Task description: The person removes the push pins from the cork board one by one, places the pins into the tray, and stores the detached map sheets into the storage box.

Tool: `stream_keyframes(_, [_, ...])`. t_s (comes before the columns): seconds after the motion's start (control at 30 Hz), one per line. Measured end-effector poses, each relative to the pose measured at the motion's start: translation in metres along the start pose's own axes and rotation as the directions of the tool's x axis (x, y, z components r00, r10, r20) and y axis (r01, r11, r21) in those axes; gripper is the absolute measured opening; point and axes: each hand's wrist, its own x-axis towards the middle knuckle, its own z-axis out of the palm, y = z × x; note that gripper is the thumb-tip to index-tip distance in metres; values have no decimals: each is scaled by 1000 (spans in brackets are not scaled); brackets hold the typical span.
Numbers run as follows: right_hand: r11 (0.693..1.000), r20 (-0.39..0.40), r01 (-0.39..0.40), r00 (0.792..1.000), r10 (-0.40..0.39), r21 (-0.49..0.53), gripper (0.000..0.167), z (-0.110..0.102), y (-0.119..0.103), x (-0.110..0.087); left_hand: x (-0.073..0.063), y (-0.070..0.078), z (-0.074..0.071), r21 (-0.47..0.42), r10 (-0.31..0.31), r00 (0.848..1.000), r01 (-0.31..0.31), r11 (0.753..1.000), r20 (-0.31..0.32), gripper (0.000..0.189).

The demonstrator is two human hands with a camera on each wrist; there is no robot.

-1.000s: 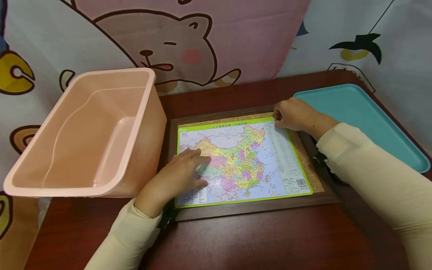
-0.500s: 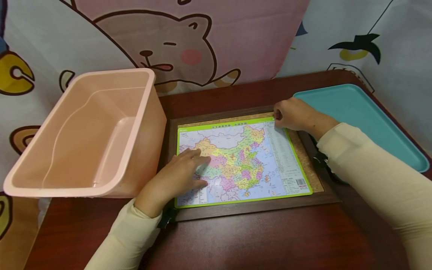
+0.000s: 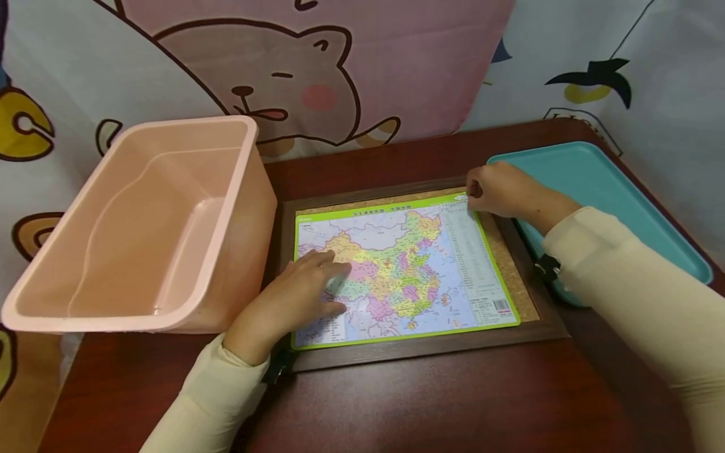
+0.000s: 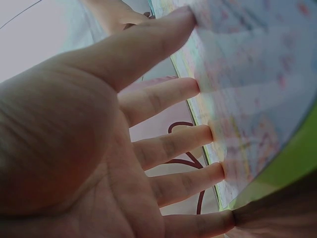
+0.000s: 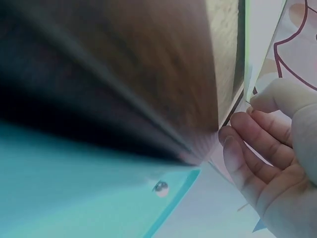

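A map of China (image 3: 391, 270) with a lime-green border lies on a cork board (image 3: 523, 296) framed in dark wood. My left hand (image 3: 297, 292) rests spread over the map's left part; its fingertips and thumb touch the sheet in the left wrist view. At the far right corner is my right hand (image 3: 501, 189), fingers curled in. Its thumb and index finger pinch the map's corner in the right wrist view. The other fingers (image 5: 245, 166) of that hand are bent beside the board's edge.
A deep pink plastic tub (image 3: 232, 207) stands left of the board, close to its frame. To the right lies a teal tray (image 3: 612, 189); a small shiny silver round thing (image 5: 161, 188) shows at its edge. Behind the table hangs a cartoon-printed cloth (image 3: 430, 69).
My right hand has shifted slightly to the right at the map's corner, baring more of the top border there. The left hand has stayed in place on the map.
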Motion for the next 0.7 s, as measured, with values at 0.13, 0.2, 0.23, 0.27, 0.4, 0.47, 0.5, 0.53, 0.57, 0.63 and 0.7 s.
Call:
stream_keyframes(0.13, [1000, -1, -3, 1000, 3, 8, 12, -3, 5, -3, -1, 1, 0, -5, 0, 1000, 0, 1000, 0, 68])
stream_keyframes(0.2, [1000, 1, -7, 1000, 7, 14, 11, -4, 7, -5, -1, 1, 0, -5, 0, 1000, 0, 1000, 1, 68])
stream_keyframes(0.23, [1000, 0, -9, 1000, 9, 14, 11, -4, 8, -6, -1, 1, 0, -5, -1, 1000, 1, 1000, 1, 67])
stream_keyframes(0.27, [1000, -3, -13, 1000, 13, 14, 11, -4, 9, -6, -1, 0, 0, -6, -3, 1000, 3, 1000, 1, 67])
stream_keyframes(0.4, [999, -10, -30, 1000, 30, 15, 13, -6, 13, -9, -2, 0, 0, -4, -1, 1000, 1, 1000, -4, 68])
stream_keyframes(0.47, [999, -11, -34, 999, 34, 14, 14, -7, 15, -10, -2, 1, 0, -5, 2, 1000, -2, 1000, -5, 68])
stream_keyframes(0.5, [999, -9, -36, 999, 36, 15, 15, -8, 17, -11, -2, 1, 0, -6, 1, 1000, -1, 1000, -4, 68])
stream_keyframes(0.53, [999, -9, -36, 999, 37, 17, 16, -8, 18, -12, -2, 1, 0, -7, 1, 1000, -1, 1000, -4, 68])
stream_keyframes(0.57, [999, -6, -36, 999, 36, 19, 16, -8, 21, -13, -2, 1, 0, -7, 1, 1000, -1, 1000, -4, 68])
stream_keyframes(0.63, [999, -5, -32, 999, 32, 17, 17, -9, 25, -15, -2, 1, 0, -4, 1, 1000, -1, 1000, -5, 68])
stream_keyframes(0.7, [1000, -11, -27, 1000, 27, 9, 17, -9, 29, -16, -2, 0, 0, -3, 3, 1000, -3, 1000, -8, 68])
